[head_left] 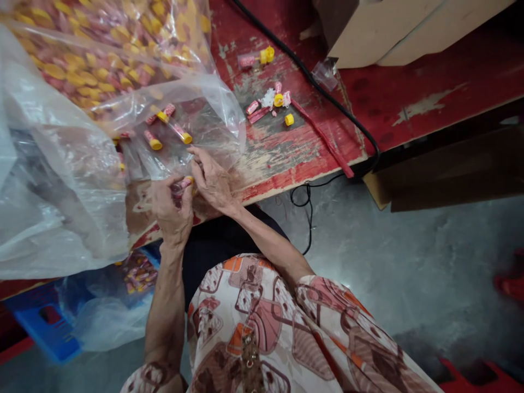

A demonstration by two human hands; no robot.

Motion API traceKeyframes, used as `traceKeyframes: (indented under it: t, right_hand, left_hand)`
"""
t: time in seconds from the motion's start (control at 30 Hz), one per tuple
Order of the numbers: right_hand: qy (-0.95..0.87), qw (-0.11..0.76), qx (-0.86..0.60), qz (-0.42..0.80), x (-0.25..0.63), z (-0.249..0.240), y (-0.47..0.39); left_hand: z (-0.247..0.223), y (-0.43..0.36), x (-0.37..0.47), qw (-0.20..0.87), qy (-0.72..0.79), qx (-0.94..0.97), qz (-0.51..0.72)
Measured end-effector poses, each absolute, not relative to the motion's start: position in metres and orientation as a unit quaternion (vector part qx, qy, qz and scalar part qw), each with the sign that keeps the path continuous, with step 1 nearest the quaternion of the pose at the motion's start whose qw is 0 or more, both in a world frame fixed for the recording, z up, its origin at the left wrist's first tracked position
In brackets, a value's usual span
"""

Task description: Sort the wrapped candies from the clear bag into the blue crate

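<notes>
fingers of the left hand (174, 210), just left of the middle of the frame, are bent in close around a small pink tube (185, 183) with a yellow cap; the tube lies at the fingertips, between thumb and forefinger, its capped end pointing toward the right hand (215, 180). that right hand lies just beside it, with loosely bent fingers pointing to the upper left; whether they grip anything, i cannot tell. above its fingertips, near the yellow end of one of them, lie several loose capped tubes (166, 117), on or under clear plastic. a large clear bag (229, 103) fills the upper left of the frame, crowded with more pink and yellow pieces. on the worn red table (282, 158), at the upper middle, sit a capped tube (248, 61), a little heap of pink and white bits, a loose yellow cap (289, 119) and a red strip (323, 139). a black cable (307, 76) runs past them, below a cardboard box (393, 35) at the upper right. at the lower left, a blue crate (41, 322) has more tubes (139, 273) in it.
</notes>
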State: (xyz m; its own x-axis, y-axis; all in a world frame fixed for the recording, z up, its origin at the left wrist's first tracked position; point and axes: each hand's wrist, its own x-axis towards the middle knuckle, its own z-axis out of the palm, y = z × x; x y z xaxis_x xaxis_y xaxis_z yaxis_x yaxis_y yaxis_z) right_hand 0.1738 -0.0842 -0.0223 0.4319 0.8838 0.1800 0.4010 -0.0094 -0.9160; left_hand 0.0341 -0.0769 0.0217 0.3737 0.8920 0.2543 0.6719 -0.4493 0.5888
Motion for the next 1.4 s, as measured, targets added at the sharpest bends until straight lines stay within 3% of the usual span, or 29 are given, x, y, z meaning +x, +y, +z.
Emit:
traceKeyframes:
  t: [0.7, 0.9, 1.1, 1.4]
  right_hand:
    - [-0.477, 0.496, -0.684, 0.242, 0.176, -0.016, -0.084]
    - [-0.487, 0.51, -0.675, 0.215, 0.175, -0.019, -0.083]
    - [-0.481, 0.509, -0.677, 0.226, 0.176, -0.016, -0.085]
    - [-0.479, 0.501, -0.68, 0.24, 0.176, -0.013, -0.085]
  left_hand:
    - [0.013, -0.074, 0.033, 0.2, 0.467, 0.827, 0.241]
    - [0.021, -0.078, 0.036, 0.173, 0.484, 0.808, 0.288]
    - [0.017, -0.071, 0.032, 0.205, 0.48, 0.822, 0.229]
    - [0.02, -0.077, 0.035, 0.192, 0.507, 0.789, 0.29]
